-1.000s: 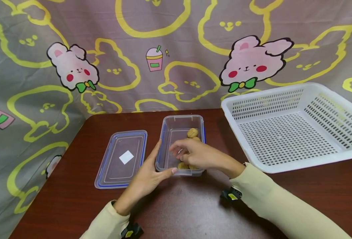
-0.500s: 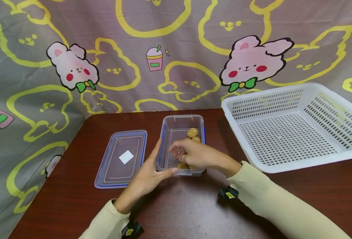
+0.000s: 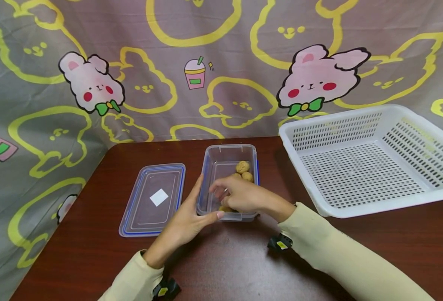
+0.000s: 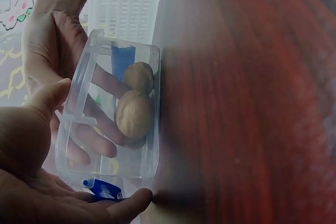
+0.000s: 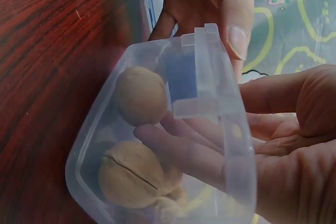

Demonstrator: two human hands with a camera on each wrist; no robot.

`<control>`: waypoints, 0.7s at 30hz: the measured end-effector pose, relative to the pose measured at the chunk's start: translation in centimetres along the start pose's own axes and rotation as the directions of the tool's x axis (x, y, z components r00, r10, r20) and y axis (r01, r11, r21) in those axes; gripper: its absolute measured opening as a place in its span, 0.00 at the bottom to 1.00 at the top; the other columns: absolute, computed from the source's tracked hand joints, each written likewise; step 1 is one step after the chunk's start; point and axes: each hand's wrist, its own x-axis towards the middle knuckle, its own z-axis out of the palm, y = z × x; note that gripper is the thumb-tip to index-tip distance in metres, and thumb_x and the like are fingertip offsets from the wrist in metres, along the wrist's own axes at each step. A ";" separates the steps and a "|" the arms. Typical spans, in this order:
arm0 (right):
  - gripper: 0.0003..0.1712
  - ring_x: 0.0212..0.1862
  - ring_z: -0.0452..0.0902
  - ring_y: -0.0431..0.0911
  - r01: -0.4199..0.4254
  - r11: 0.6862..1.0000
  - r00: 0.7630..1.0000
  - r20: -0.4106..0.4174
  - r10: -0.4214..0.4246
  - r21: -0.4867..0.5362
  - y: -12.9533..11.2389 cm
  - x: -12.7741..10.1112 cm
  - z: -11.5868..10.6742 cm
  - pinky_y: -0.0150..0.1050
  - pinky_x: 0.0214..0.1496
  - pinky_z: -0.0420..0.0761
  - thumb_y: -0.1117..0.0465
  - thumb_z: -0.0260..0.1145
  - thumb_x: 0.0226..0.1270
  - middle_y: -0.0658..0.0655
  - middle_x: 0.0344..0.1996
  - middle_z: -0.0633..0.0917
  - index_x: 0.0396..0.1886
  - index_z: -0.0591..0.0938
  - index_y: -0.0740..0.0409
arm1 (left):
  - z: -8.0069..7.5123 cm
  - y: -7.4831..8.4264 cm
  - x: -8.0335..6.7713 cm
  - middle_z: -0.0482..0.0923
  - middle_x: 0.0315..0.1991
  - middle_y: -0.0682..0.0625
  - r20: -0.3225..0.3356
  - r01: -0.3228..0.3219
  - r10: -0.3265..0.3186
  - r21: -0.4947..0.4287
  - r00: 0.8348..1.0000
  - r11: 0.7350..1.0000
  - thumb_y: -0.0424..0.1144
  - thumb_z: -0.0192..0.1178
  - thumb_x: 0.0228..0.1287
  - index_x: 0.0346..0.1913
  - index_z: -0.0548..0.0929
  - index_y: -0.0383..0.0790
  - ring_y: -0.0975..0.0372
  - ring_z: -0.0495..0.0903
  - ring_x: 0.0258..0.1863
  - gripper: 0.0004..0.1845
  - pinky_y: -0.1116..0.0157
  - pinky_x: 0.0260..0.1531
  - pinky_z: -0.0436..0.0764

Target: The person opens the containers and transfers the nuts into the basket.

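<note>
Down near the person, the left hand [image 3: 185, 219] wraps thumb and fingers round the near corner of the clear plastic box [image 3: 227, 182] and holds it on the dark wooden table [image 3: 225, 259]. The right hand [image 3: 240, 194] dips inside the box, fingers bent down among the walnuts [image 3: 243, 167]; I cannot tell if it grips one. Walnuts are light, hard, round and bumpy, so they roll and slip; pinching one across its middle looks best. The box looks light and could slide. Left of it lies the lid [image 3: 153, 200]. Farther right sits a white basket [image 3: 364, 161].
</note>
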 end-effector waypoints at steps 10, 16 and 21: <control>0.25 0.52 0.82 0.47 -0.048 0.997 0.998 0.034 0.045 0.064 0.3 0.7 0.8 0.40 0.56 0.82 0.78 0.58 0.61 0.63 0.50 0.88 0.58 0.82 0.67 | -0.1 0.0 0.0 0.46 0.85 0.39 0.005 0.015 -0.015 0.021 1.000 1.000 0.44 0.75 0.64 0.86 0.38 0.44 0.46 0.61 0.79 0.62 0.44 0.79 0.59; 0.27 0.51 0.81 0.46 -0.065 0.989 0.997 0.041 0.060 0.133 0.6 1.1 1.2 0.40 0.57 0.81 0.79 0.58 0.58 0.64 0.50 0.88 0.59 0.81 0.69 | -0.2 0.0 0.0 0.47 0.85 0.39 0.010 0.015 -0.015 0.019 1.000 1.000 0.46 0.75 0.64 0.86 0.38 0.44 0.46 0.60 0.80 0.63 0.44 0.79 0.59; 0.27 0.50 0.80 0.47 -0.062 0.983 0.997 0.049 0.054 0.173 0.6 1.4 1.5 0.37 0.55 0.81 0.80 0.57 0.57 0.64 0.50 0.87 0.58 0.81 0.71 | -0.2 0.0 0.0 0.49 0.85 0.38 0.017 0.018 -0.018 0.003 1.000 1.000 0.47 0.76 0.63 0.86 0.38 0.43 0.47 0.65 0.77 0.64 0.45 0.79 0.60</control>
